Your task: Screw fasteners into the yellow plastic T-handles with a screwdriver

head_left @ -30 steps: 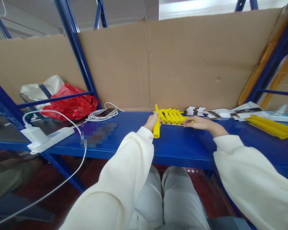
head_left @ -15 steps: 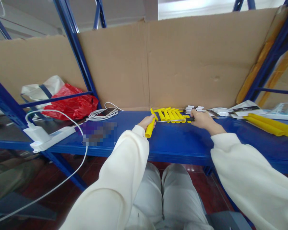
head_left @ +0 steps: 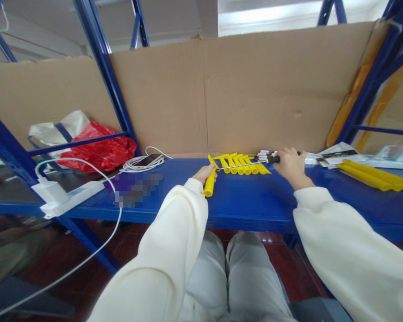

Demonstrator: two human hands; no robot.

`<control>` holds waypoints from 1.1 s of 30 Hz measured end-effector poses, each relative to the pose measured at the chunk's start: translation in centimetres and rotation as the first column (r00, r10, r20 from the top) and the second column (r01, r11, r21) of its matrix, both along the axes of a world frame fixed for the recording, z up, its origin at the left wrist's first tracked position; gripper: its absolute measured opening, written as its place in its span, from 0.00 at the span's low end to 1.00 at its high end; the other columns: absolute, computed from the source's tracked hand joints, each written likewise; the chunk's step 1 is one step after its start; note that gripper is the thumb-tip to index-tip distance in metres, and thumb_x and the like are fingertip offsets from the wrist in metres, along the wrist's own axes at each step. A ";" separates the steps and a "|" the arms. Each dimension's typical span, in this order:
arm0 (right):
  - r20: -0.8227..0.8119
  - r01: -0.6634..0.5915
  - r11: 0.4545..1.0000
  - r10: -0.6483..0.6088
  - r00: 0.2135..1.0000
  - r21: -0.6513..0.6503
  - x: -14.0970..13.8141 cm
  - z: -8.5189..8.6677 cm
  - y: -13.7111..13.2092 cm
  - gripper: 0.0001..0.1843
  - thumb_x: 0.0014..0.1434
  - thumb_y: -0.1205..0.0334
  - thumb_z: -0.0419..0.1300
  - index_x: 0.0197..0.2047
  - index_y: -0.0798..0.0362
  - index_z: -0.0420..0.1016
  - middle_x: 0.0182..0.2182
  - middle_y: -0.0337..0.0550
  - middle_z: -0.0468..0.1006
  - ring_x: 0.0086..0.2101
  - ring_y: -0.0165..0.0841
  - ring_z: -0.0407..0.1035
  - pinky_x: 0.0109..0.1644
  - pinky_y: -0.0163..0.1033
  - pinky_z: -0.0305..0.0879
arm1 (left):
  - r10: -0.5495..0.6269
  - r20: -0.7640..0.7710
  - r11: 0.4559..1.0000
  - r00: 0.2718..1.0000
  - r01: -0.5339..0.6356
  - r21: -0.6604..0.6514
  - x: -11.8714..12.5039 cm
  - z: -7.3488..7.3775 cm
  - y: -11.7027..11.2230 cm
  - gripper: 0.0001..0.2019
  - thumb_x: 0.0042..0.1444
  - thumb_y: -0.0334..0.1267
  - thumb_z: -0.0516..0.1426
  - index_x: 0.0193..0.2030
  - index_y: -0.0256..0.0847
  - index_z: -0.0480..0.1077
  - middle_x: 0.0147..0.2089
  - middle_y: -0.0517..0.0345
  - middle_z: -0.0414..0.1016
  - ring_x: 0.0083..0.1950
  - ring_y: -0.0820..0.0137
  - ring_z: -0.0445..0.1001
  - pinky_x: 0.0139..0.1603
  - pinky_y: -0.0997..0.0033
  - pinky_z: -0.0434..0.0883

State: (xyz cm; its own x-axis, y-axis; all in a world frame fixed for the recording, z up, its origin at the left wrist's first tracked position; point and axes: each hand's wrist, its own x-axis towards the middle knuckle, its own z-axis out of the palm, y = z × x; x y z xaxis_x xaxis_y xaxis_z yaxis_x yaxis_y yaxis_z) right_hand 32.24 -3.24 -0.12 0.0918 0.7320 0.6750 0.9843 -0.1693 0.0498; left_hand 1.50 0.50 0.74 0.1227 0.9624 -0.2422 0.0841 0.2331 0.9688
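Note:
My left hand is closed around a yellow T-shaped piece with a round, tube-like grip, held just above the blue shelf. In my right hand is a screwdriver with a black handle and a long metal shaft. The shaft points left, and its tip meets the yellow piece near the crossbar; my fingers partly hide the contact. Behind the shaft, several similar yellow T-shaped pieces lie side by side in a slanted row.
The blue shelf has cardboard along its back. To the right lie long yellow tubes and white packets. A coiled white cable, power strip and red bag are on the left.
My right hand has moved slightly right and up, its grip now farther back on the screwdriver's handle, and the shaft tilts more. My left hand still holds the yellow piece.

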 end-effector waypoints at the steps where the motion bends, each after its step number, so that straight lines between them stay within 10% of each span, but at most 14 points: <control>1: -0.002 0.017 1.000 -0.017 1.000 0.007 0.0 0.0 0.0 0.19 0.62 0.66 0.56 0.50 0.55 0.85 0.46 0.60 0.82 0.48 0.51 0.67 0.57 0.57 0.55 | -0.004 -0.019 1.000 1.000 0.004 0.004 0.0 0.1 -0.1 0.10 0.77 0.34 0.50 0.44 0.40 0.70 0.18 0.65 0.66 0.17 0.72 0.62 0.21 0.77 0.62; 33: -0.080 0.034 0.999 -0.031 0.996 0.041 1.1 -0.7 0.7 0.20 0.65 0.65 0.53 0.50 0.56 0.85 0.45 0.63 0.81 0.49 0.53 0.65 0.58 0.61 0.56 | -0.045 -0.099 0.997 0.994 0.051 0.064 0.2 0.4 -0.9 0.14 0.77 0.33 0.49 0.37 0.42 0.68 0.17 0.65 0.64 0.17 0.72 0.63 0.22 0.76 0.60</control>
